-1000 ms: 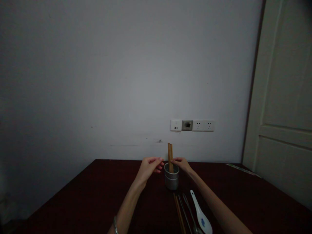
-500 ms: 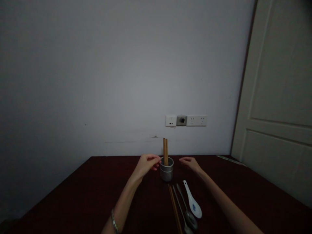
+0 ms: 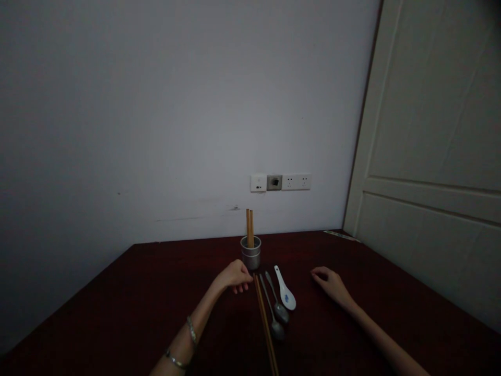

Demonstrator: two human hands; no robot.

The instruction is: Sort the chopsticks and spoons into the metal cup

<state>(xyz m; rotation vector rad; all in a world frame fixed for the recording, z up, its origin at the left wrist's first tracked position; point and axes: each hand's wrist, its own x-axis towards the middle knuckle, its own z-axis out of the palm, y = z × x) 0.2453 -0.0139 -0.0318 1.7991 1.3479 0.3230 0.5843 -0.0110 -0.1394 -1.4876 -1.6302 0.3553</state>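
Toward the worktop's [image 3: 164, 292] far edge, head view: one metal cup [image 3: 251, 259], standing, with upright chopsticks [image 3: 249, 227] inside. Nearer the front edge, laid side by side: loose chopsticks [image 3: 263, 307], two metal spoons [image 3: 278, 330], one white spoon [image 3: 288, 299]. Left hand [image 3: 234, 273]: at the loose chopsticks' far ends, fingers curled; whether clamped or merely near, cannot tell. Right hand [image 3: 332, 285]: toward the right edge, thumb and forefinger together, nothing visible between. Step, as judged: taking up the loose chopsticks; next move seemingly calls for a close pinch. Cut off: worktop's front edge, loose chopsticks' near ends. Hidden: upright chopsticks' lower ends. Indistinct: left fingertips.
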